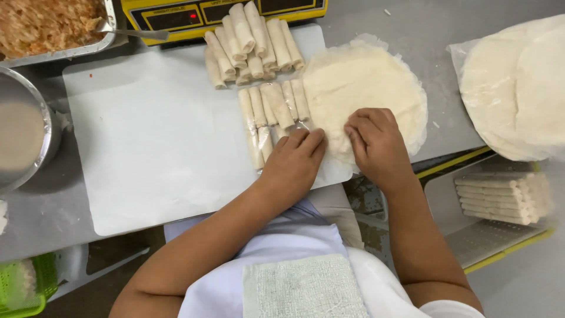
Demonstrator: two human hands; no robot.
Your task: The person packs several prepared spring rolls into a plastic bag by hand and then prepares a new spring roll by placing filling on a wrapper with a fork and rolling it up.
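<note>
My left hand (294, 162) and my right hand (374, 141) rest side by side on the near edge of a stack of thin round pale wrappers (365, 82) lying on a white cutting board (159, 141). Both hands have their fingers curled down onto the wrapper edge, fingertips pinching at it. Just left of my left hand lie several rolled spring rolls (268, 112), and a bigger pile of rolls (250, 44) sits at the board's far edge.
A metal tray of shredded filling (53, 26) with a spoon (132, 32) stands far left. A metal bowl (23, 132) sits left. A yellow scale (194, 15) is behind the board. Bagged wrappers (518, 88) lie right; a crate of rolls (500, 197) sits lower right.
</note>
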